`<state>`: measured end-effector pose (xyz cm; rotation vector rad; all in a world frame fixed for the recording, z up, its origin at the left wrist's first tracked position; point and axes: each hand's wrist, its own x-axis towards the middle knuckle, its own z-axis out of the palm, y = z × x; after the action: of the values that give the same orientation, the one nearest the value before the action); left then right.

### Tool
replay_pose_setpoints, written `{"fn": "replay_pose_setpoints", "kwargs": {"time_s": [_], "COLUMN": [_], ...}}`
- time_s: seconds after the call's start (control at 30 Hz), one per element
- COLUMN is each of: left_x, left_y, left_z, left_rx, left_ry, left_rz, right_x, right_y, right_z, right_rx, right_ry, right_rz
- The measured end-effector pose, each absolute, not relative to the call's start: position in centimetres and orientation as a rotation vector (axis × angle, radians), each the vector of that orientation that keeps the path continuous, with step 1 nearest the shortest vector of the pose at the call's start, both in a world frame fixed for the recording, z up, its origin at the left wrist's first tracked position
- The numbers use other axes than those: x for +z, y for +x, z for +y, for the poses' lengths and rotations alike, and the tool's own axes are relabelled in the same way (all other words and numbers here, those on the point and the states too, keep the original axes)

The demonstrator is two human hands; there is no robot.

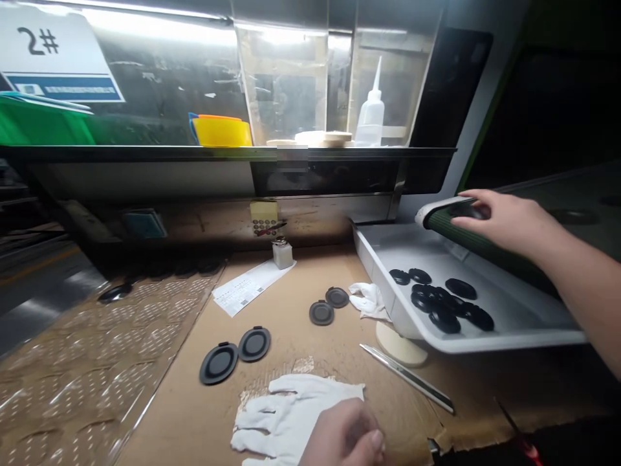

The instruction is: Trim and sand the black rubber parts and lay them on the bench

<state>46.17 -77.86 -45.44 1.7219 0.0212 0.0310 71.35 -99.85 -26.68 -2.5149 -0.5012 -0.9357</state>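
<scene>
Head view, looking down on a cardboard-covered bench [169,414]; the right hand [504,220] reaches over the far end of a white plastic tray [514,343], its fingers [478,210] slightly apart and curved over a dark piece [468,210] on the white-edged lip of a green belt [485,249]; whether they clamp it, I cannot tell. Black rubber gaskets [439,301] lie in a loose cluster inside the tray, several overlapping; left of the tray, two grey-centred discs [323,312] sit close together on the cardboard, and further left lie two larger grey-centred discs [235,353], also just touching or nearly so. The left hand [347,433] rests low in the picture, cut off by the frame, its fingers [373,440] loosely together and holding nothing visible, just beside a white cotton glove [291,414]. Near the tray's front edge lie a crumpled white cloth [369,301] and a steel utility knife [407,378]; beyond the tray, on the far shelf, stand a squeeze bottle [371,116] and a yellow cup [222,131]; left of the tray, a diamond-patterned metal sheet [72,343] edges the bench.
</scene>
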Motion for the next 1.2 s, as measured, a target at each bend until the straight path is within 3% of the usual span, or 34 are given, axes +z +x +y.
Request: {"fn": "replay_pose_setpoints", "kwargs": {"time_s": [0.13,0.2,0.27,0.33,0.4,0.5,0.57,0.9,1.2], "left_x": [-45.1,-45.5,-45.9,-46.1,-46.0,-45.5,-45.4,-46.5,-47.0], "left_y": [46.1,46.1,46.1,46.0,46.0,46.3,46.8,47.5,47.1], "left_z": [-78.6,-78.7,-78.6,-78.4,-78.3,-78.1,-77.7,-76.8,-77.1], "left_rx": [0.696,0.97,1.007,0.92,0.784,0.512,0.352,0.223,0.26], "left_ry": [1.485,1.477,1.595,1.65,1.517,1.056,0.756,0.474,0.501], "left_rz": [0.139,0.043,-0.124,-0.159,-0.014,0.18,0.216,0.296,0.24], "right_x": [-33.0,-36.9,-40.2,-42.5,-44.1,-45.7,-46.3,-46.4,-46.3], "right_y": [61.1,56.5,53.7,52.9,53.8,56.8,58.6,60.5,60.4], "right_z": [-94.1,-92.1,-91.1,-90.8,-91.0,-91.2,-90.9,-89.5,-90.1], "right_rx": [-0.57,-0.071,0.289,0.405,0.217,-0.423,-0.656,-0.67,-0.91], "right_ry": [-2.34,-2.028,-1.726,-1.6,-1.818,-2.506,-2.774,-3.035,-2.809], "right_rz": [-0.906,-1.02,-0.948,-0.91,-0.985,-1.034,-0.981,-1.049,-1.105]}}
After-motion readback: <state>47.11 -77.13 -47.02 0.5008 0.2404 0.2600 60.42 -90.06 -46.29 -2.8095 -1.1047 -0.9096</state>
